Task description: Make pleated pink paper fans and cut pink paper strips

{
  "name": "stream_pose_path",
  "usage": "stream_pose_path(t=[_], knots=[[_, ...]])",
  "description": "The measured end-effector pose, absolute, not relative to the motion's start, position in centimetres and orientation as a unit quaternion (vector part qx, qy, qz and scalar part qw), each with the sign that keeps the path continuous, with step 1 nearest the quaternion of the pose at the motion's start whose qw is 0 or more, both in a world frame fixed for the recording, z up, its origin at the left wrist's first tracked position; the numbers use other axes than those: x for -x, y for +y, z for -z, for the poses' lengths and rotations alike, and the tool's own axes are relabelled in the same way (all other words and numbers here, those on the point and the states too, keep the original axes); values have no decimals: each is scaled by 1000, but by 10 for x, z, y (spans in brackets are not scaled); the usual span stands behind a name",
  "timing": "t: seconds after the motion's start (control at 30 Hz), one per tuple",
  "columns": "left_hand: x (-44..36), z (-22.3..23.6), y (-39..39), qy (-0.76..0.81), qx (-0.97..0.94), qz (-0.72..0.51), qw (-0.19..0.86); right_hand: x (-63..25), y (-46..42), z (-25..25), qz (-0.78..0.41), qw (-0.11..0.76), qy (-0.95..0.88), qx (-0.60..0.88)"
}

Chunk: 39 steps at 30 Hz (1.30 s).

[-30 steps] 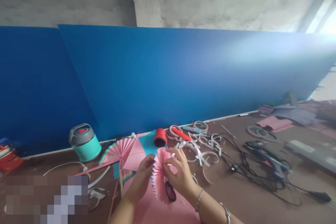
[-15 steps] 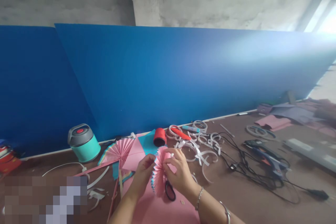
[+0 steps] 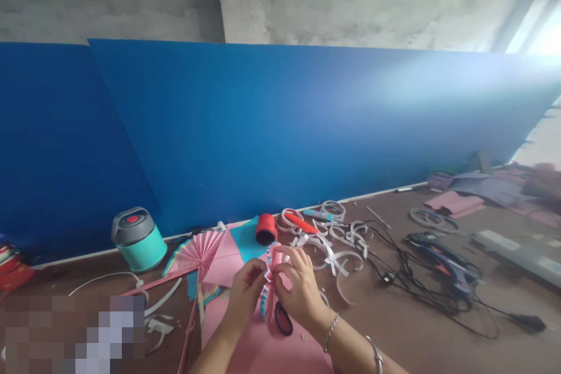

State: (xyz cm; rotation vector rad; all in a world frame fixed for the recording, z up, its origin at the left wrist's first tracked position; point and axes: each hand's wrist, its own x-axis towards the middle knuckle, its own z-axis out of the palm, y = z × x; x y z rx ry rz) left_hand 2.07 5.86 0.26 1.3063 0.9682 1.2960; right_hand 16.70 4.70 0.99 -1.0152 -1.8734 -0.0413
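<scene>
Between my hands is a pleated pink paper fan (image 3: 271, 289) with blue-tipped edges, turned nearly edge-on to me. My left hand (image 3: 246, 289) pinches its left side. My right hand (image 3: 298, 280) grips it from the right, fingers bent around the folds, with a bracelet on the wrist. Just below the fan, a black scissor handle (image 3: 284, 319) shows; the blades are hidden. Underneath lies a sheet of pink paper (image 3: 280, 353). Left of my hands rests a larger opened pink pleated fan (image 3: 204, 250), beside flat pink and blue paper (image 3: 224, 260).
A red cylinder (image 3: 265, 228) lies behind my hands, near curled white strips (image 3: 324, 248) and a red-handled tool (image 3: 300, 222). A teal lidded pot (image 3: 140, 242) stands left. To the right are black cables (image 3: 407, 274), a glue gun (image 3: 451, 269) and a power strip (image 3: 517, 256). A blue panel (image 3: 284, 128) borders the table.
The pleated fan has turned from facing me to nearly edge-on and looks narrower. My left hand has moved slightly right, closer to my right hand.
</scene>
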Motion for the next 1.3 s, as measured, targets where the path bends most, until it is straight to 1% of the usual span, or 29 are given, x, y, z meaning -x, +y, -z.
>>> stream_pose_path(t=[0.23, 0.43, 0.57, 0.77, 0.97, 1.3], knots=[[-20, 0, 57, 406, -550, -551, 478, -167, 46, -8, 9, 483, -771, 414], [-19, -8, 52, 383, -501, -579, 518, -167, 51, 2, 9, 503, -755, 421], [-18, -17, 47, 392, -479, -596, 511, -167, 50, 2, 8, 509, -754, 415], [-18, -27, 45, 407, -478, -591, 507, -169, 49, -5, -6, 530, -731, 430], [-17, -13, 52, 390, -473, -606, 506, -169, 53, 1, -11, 509, -747, 427], [-20, 0, 57, 396, -488, -580, 518, -168, 50, -4, -21, 475, -783, 401]])
